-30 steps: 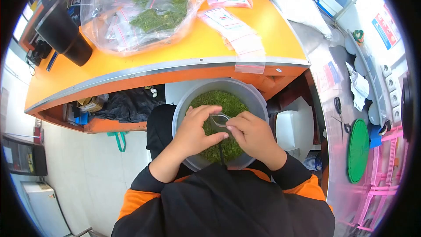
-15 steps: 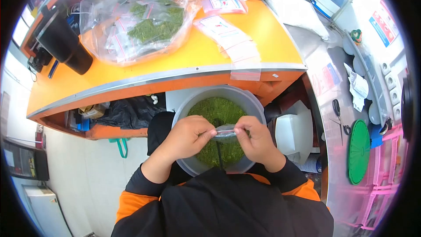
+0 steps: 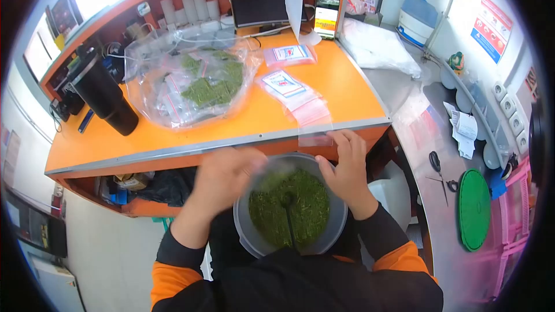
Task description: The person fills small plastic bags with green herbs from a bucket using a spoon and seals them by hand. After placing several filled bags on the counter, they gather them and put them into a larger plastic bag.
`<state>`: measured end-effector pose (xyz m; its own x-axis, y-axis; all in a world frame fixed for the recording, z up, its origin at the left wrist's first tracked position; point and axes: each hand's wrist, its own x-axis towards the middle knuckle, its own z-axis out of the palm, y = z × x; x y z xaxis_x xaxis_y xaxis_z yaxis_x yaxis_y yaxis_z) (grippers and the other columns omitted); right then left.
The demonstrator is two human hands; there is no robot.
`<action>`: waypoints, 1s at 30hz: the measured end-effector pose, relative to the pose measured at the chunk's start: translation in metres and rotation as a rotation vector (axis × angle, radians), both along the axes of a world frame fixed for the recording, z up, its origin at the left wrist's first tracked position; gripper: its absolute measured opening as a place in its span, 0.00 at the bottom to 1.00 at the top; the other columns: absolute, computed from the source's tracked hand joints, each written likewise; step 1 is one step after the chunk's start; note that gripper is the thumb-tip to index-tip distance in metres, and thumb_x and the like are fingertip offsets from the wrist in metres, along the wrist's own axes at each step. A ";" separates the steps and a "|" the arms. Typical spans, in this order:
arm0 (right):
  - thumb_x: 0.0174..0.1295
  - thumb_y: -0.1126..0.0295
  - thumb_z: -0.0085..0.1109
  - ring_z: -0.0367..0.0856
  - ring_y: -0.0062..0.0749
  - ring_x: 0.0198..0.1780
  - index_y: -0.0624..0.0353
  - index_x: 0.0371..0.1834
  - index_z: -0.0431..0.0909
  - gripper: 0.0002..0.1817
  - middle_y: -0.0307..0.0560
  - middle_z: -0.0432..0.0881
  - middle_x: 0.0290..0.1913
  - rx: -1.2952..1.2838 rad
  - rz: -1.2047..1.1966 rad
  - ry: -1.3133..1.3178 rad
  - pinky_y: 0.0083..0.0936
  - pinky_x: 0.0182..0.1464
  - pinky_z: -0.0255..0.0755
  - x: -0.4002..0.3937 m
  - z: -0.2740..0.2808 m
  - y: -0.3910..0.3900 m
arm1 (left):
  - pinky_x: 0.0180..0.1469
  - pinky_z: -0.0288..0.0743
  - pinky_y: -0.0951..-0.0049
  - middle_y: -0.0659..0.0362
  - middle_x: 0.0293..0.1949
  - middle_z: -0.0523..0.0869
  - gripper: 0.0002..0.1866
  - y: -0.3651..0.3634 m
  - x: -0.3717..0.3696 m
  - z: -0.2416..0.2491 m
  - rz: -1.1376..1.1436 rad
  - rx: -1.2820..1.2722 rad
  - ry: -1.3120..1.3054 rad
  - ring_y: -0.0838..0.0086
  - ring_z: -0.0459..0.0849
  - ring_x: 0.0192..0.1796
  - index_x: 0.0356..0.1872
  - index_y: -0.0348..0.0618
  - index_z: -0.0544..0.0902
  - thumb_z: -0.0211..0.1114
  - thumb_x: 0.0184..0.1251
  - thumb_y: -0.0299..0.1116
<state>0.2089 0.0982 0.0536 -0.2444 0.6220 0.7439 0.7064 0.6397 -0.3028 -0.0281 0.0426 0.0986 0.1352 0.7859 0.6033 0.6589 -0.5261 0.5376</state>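
Below both our hands, in the head view, stands a greyish tub (image 3: pixel 241 219) with loose, finely cut greens (image 3: pixel 309 205), dark green with paler bits. Our left hand (image 3: pixel 224 178), blurred, pinches a small translucent bag (image 3: pixel 276 173), also blurred. Our right hand (image 3: pixel 348 167) is opened, fingertips near the clear packet (image 3: pixel 314 140) overhanging the orange counter (image 3: pixel 350 95).

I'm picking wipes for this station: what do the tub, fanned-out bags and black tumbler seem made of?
The tub looks like satin, translucent plastic, judging by its cloudy grey wall. The fanned-out bags seem glossy clear film, probably plastic: the desk edge shows through the one overhanging it. The black tumbler has a smooth finish with soft highlights; coated metal or plastic, I can't tell.
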 end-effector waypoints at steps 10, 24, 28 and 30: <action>0.46 0.73 0.61 0.75 0.43 0.44 0.51 0.35 0.82 0.11 0.41 0.81 0.41 0.211 0.039 0.049 0.38 0.48 0.65 0.011 -0.020 0.026 | 0.57 0.68 0.62 0.47 0.54 0.78 0.34 0.045 -0.067 0.057 0.567 0.356 0.359 0.55 0.75 0.56 0.59 0.39 0.71 0.73 0.48 0.37; 0.56 0.59 0.59 0.79 0.44 0.37 0.56 0.30 0.81 0.12 0.45 0.78 0.26 -0.667 0.585 -0.173 0.35 0.39 0.72 0.000 -0.020 -0.044 | 0.34 0.74 0.59 0.52 0.24 0.82 0.10 -0.021 0.032 -0.048 -0.383 -0.575 0.469 0.56 0.82 0.31 0.25 0.45 0.84 0.63 0.56 0.39; 0.57 0.58 0.60 0.79 0.41 0.35 0.57 0.27 0.80 0.13 0.46 0.77 0.25 -0.568 0.510 0.012 0.33 0.37 0.71 -0.002 -0.017 -0.050 | 0.33 0.73 0.59 0.53 0.23 0.82 0.12 -0.019 0.027 -0.048 -0.402 -0.688 0.429 0.56 0.81 0.30 0.23 0.44 0.82 0.64 0.56 0.42; 0.56 0.59 0.59 0.78 0.41 0.33 0.58 0.25 0.80 0.13 0.46 0.78 0.25 -0.711 0.627 0.010 0.32 0.36 0.71 -0.002 -0.021 -0.053 | 0.32 0.73 0.60 0.53 0.23 0.81 0.14 -0.022 0.028 -0.056 -0.397 -0.598 0.412 0.56 0.81 0.30 0.23 0.43 0.80 0.65 0.56 0.44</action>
